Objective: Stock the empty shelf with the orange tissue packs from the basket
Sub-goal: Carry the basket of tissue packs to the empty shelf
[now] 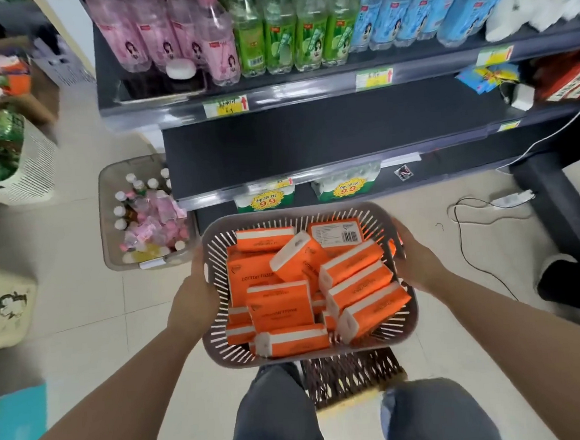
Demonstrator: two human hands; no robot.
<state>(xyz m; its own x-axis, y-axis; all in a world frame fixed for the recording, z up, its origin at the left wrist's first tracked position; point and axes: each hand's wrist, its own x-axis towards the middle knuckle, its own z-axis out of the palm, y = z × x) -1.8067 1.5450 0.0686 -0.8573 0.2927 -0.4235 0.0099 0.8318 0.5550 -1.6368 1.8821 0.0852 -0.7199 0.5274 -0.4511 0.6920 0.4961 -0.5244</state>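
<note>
Head view: your left hand (194,295) and right hand (419,265) carry the basket (281,217) of orange tissue packs (281,309), fingers clamped on its sides. The empty shelf (310,142) lies at twelve o'clock; free one hand next.

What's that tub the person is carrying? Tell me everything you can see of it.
It is a grey plastic basket, a rounded rectangle with slotted walls and a smooth rim. It is held in the air in front of the empty dark shelf, the left hand gripping its left side and the right hand its right side. Inside, orange tissue packs with white bands lie loosely piled, nearly filling it.
</note>
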